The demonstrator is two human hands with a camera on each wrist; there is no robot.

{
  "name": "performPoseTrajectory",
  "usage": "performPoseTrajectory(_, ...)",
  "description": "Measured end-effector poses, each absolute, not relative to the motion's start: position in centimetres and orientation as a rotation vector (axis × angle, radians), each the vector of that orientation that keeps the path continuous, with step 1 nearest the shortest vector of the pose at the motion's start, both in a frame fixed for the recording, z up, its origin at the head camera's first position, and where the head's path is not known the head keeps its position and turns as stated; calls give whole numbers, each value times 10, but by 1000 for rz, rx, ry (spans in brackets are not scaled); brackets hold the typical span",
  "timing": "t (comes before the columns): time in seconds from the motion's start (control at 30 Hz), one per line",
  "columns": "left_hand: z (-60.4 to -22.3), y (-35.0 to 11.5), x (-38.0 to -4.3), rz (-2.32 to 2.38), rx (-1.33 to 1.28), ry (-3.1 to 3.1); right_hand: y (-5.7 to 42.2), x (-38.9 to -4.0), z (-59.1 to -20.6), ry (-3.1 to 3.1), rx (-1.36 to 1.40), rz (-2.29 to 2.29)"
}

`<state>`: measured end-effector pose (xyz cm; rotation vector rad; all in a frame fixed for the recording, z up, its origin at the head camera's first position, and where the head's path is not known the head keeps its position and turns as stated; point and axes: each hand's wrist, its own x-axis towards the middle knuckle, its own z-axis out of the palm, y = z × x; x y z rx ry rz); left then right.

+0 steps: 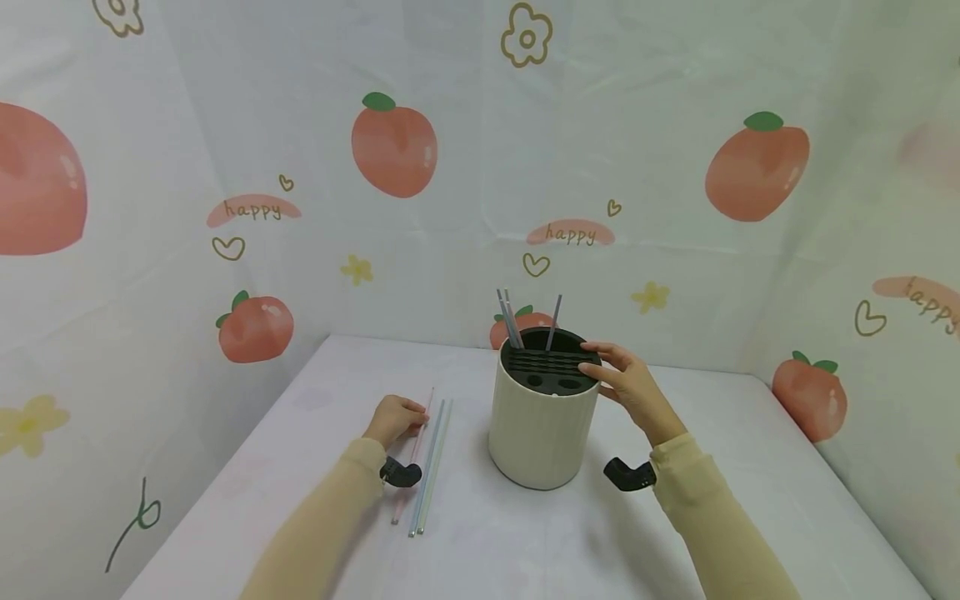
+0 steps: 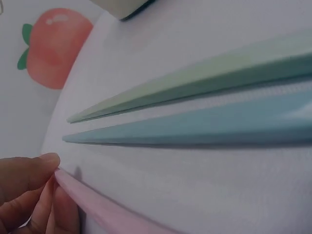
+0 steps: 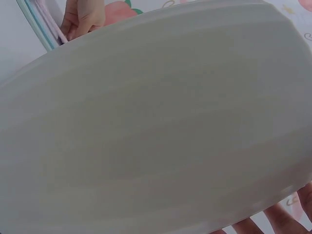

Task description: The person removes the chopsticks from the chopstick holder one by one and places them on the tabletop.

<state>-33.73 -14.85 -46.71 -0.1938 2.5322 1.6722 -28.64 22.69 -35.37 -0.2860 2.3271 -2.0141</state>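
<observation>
At the left, my left hand [image 1: 397,419] pinches a pink chopstick [image 2: 105,209] near its thin tip, between thumb and fingers. The stick's thick end points toward the near side. Beside it on the white table, a blue chopstick [image 1: 427,467] and a green chopstick [image 1: 437,464] lie nearly parallel. My right hand [image 1: 633,385] rests on the right rim of a cream ribbed utensil holder [image 1: 538,437], fingers fairly straight over its edge. The holder stands upright with a dark slotted insert [image 1: 551,360]; several thin chopsticks [image 1: 510,321] lean in its back compartment.
Behind the table [image 1: 315,400] hangs a white fruit-print cloth [image 1: 465,233], which also covers the sides. Black wrist mounts [image 1: 628,475] sit on both wrists. The holder's side fills most of the right wrist view.
</observation>
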Motion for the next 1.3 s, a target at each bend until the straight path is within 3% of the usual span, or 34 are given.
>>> performPoseTrajectory(0.67,-469,-142,-340,1496,-225,2656,225,-287,-353,2345,-292,-2004)
performPoseTrajectory(1.3,-453,-146,-341,1769,-207,2386,227,-289,-357,2338,-237,-1997)
